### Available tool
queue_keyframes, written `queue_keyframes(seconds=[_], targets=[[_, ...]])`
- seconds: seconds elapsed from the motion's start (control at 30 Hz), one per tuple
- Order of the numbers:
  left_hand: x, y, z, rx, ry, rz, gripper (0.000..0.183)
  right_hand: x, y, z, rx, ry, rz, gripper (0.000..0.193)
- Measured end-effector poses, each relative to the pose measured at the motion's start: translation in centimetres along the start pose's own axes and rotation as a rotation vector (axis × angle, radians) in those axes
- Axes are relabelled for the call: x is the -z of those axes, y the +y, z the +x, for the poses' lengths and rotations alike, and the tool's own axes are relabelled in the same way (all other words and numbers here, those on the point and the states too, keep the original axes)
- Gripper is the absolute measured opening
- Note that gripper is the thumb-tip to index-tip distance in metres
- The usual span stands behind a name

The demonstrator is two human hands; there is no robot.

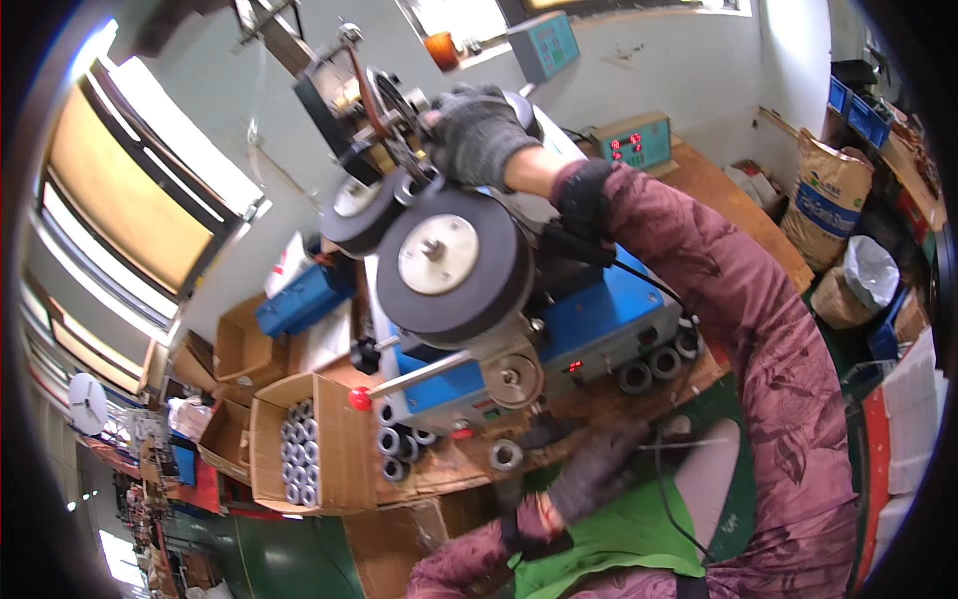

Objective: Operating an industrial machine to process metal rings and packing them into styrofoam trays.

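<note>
Right hand [477, 135] curls at the top of the machine [589, 314], grip hidden; left hand [597, 474] is a blur by the apron [624, 539], can't tell if it's empty. Looks like a ring [406, 189] sits between the wheels [459, 275], probably so it can't roll off. The box [344, 439] presumably keeps other rings [300, 454] tidy.

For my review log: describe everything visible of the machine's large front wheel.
The large front wheel is a thick, dark disc, rubbery-looking. A pale, metallic-looking plate covers the middle of its face, with a spindle end protruding at the centre. It stands on edge, facing the camera, on the blue machine, near another dark wheel. The gloved right hand is beyond it; contact or spinning can't be told.
</note>
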State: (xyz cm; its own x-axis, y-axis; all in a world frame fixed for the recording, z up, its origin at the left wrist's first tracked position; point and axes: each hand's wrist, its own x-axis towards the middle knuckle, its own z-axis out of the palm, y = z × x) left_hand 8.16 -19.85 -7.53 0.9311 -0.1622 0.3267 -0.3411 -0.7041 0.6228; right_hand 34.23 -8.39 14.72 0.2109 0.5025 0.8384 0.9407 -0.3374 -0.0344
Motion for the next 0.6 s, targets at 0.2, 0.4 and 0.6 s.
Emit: queue_keyframes(seconds=[0.2, 0.4, 0.6], targets=[[-2.2, -4.6, 8.2, 0.024, 0.265, 0.512, 0.050, 1.0, -0.5, -0.8, -0.032, -0.227, 0.109, 0.026], [-6.9, -8.2, 11.7, 0.147, 0.367, 0.646, 0.055, 0.8, -0.2, -1.1, 0.012, -0.175, 0.061, 0.022], [-6.3, -6.9, 7.7, 0.081, 0.457, 0.495, 0.046, -0.4, 1.8, -0.4, -0.065, -0.300, 0.249, 0.026]])
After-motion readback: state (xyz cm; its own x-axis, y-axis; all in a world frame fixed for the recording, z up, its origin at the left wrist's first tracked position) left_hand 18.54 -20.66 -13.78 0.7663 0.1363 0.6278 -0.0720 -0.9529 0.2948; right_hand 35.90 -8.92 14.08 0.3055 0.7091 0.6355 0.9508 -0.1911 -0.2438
